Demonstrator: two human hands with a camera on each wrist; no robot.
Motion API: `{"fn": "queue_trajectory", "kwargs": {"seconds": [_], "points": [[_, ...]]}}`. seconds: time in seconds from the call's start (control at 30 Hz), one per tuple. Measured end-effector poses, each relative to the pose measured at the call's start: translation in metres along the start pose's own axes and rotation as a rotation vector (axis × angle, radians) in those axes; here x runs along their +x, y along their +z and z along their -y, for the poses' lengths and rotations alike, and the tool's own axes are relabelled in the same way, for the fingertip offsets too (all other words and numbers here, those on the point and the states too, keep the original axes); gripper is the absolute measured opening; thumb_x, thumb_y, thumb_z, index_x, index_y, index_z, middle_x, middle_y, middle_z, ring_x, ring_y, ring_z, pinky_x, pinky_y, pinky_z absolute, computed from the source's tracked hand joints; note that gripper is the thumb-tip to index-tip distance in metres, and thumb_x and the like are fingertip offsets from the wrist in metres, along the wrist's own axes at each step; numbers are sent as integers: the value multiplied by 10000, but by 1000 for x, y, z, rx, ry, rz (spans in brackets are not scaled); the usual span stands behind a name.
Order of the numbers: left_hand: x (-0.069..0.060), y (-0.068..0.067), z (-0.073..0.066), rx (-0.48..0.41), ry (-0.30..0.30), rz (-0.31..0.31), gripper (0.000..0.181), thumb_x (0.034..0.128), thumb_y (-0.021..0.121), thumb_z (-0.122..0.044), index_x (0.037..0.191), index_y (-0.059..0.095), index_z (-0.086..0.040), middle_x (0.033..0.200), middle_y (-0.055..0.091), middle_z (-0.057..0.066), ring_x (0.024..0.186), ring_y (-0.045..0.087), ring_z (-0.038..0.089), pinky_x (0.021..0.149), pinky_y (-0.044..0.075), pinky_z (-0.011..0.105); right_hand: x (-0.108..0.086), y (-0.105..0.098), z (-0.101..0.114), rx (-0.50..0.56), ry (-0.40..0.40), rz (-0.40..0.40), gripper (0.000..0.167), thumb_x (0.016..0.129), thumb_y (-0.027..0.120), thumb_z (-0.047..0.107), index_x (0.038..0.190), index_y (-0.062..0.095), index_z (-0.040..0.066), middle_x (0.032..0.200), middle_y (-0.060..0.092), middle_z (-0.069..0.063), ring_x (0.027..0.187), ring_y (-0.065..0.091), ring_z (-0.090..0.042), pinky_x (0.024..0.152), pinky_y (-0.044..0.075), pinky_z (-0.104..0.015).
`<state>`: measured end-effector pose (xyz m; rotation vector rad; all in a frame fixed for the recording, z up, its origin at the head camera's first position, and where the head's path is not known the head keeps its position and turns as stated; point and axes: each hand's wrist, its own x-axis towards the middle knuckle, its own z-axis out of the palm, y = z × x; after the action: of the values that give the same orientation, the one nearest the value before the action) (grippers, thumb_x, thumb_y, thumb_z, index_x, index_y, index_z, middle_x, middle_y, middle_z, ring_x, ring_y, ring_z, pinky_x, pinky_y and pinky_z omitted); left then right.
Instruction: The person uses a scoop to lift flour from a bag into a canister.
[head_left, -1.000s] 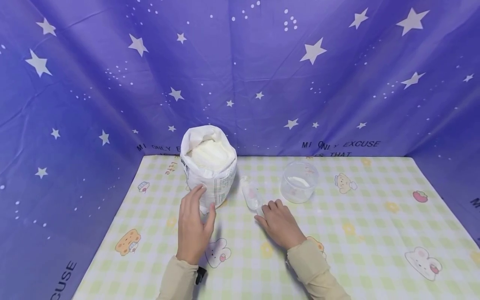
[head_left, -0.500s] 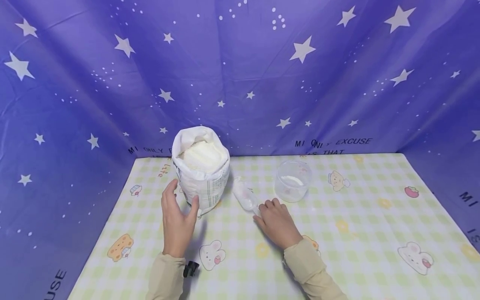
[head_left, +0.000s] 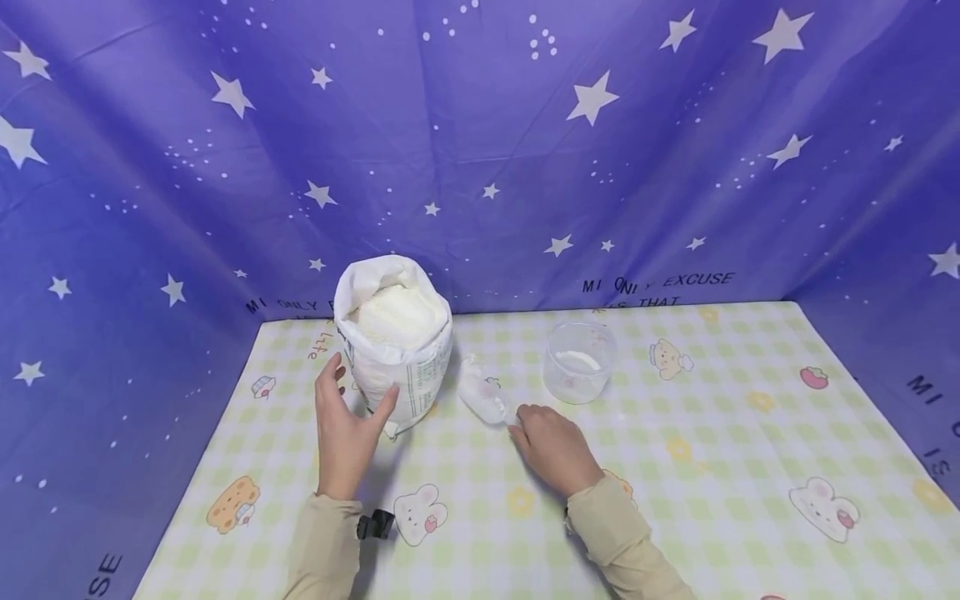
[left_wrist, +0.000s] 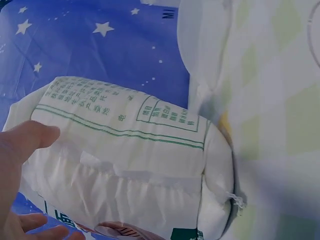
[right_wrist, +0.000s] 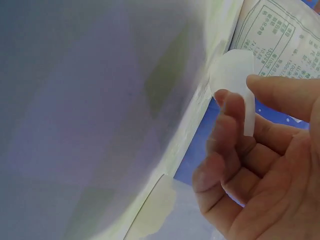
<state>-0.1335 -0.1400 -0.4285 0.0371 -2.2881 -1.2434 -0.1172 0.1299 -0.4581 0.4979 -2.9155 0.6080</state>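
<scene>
A white bag of pale powder [head_left: 397, 317], its top open, stands at the back left of the table. My left hand [head_left: 347, 437] is at its near left side, thumb and fingers spread around it; in the left wrist view the thumb [left_wrist: 42, 134] lies close against the printed bag [left_wrist: 125, 150], and contact is unclear. Between bag and tub lies a clear scoop [head_left: 483, 396] with white powder at its far end. My right hand [head_left: 557, 446] pinches the scoop's handle between thumb and curled fingers, as the right wrist view shows with the scoop [right_wrist: 232, 72] and hand [right_wrist: 255, 155].
A clear round tub [head_left: 580, 375] with a little white powder stands right of the scoop. The table has a green-and-white checked cloth [head_left: 720, 517] with printed cartoon figures. A blue curtain [head_left: 480, 125] with stars hangs behind and at both sides.
My left hand has shifted from the bag's front toward its left side, its fingers and thumb spreading wider. The right hand keeps hold of the scoop's handle. The head view has shifted slightly.
</scene>
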Motion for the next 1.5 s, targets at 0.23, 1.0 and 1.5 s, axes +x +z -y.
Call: {"fn": "queue_trajectory", "kwargs": {"seconds": [0.23, 1.0, 1.5], "points": [[5, 5, 0, -28, -58, 61, 910, 792, 836, -227, 1503, 303, -33, 1467, 401, 190, 1346, 401, 334, 1121, 380, 482, -3, -9, -4, 252, 121, 55, 221, 979, 596, 144, 765, 540, 148, 604, 363, 61, 537, 340, -66, 505, 304, -210], [7, 6, 8, -24, 7, 22, 839, 743, 873, -185, 1438, 424, -47, 1394, 473, 149, 1289, 446, 296, 1047, 419, 480, 12, -18, -17, 1054, 369, 33, 297, 983, 620, 168, 1080, 713, -96, 933, 751, -189, 835, 743, -234, 782, 626, -355], [10, 13, 13, 5, 40, -10, 857, 729, 879, -171, 1440, 417, -43, 1409, 448, 160, 1285, 437, 303, 1045, 442, 479, 23, -18, -18, 1145, 511, -263, 365, 962, 663, 243, 979, 715, -118, 773, 753, -53, 691, 727, -144, 691, 628, -296]]}}
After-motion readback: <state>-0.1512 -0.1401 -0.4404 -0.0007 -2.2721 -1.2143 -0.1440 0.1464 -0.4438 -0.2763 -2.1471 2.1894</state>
